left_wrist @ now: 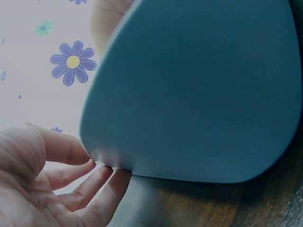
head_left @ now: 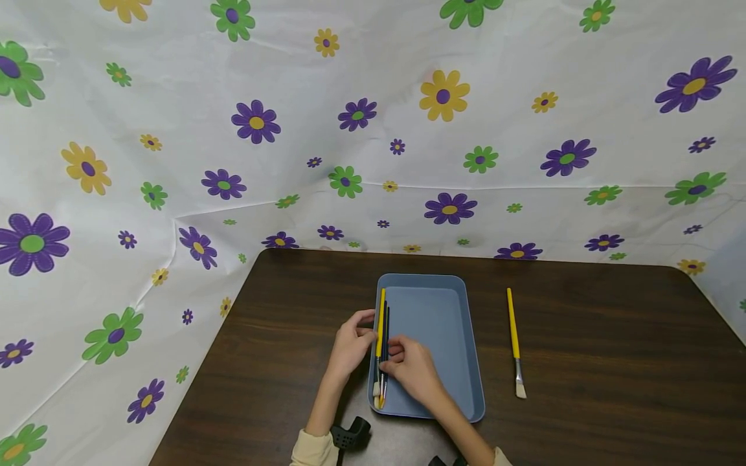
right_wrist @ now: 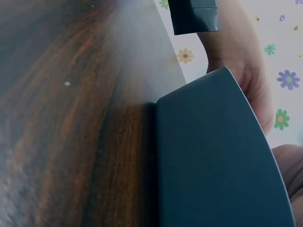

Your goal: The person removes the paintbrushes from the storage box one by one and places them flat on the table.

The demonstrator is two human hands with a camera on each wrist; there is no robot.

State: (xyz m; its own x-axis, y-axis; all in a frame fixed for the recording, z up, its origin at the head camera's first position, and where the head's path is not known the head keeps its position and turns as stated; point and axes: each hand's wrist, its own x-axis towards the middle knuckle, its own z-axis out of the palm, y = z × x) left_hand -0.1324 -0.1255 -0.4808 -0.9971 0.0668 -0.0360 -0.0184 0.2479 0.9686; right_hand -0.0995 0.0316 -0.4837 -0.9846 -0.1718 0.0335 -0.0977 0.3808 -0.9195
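A blue-grey tray [head_left: 434, 349] lies on the table, long side running away from me. Along its left wall rest several paintbrushes: a yellow-handled paintbrush [head_left: 381, 323] and dark-handled ones beside it, bristles toward me. My left hand [head_left: 350, 346] holds the tray's left rim, and in the left wrist view its fingertips [left_wrist: 120, 176] touch the outer wall. Inside the tray, my right hand [head_left: 415, 369] has curled fingers and a thumb pinching a dark-handled paintbrush [head_left: 387, 330]. The tray's wall hides most of the right hand in the right wrist view.
Right of the tray, another yellow-handled paintbrush [head_left: 513, 330] lies alone on the dark wooden table [head_left: 606, 362], bristles toward me. Behind and left of the table hangs a white flowered sheet [head_left: 373, 77]. A black wrist camera [head_left: 351, 433] sits by my left sleeve.
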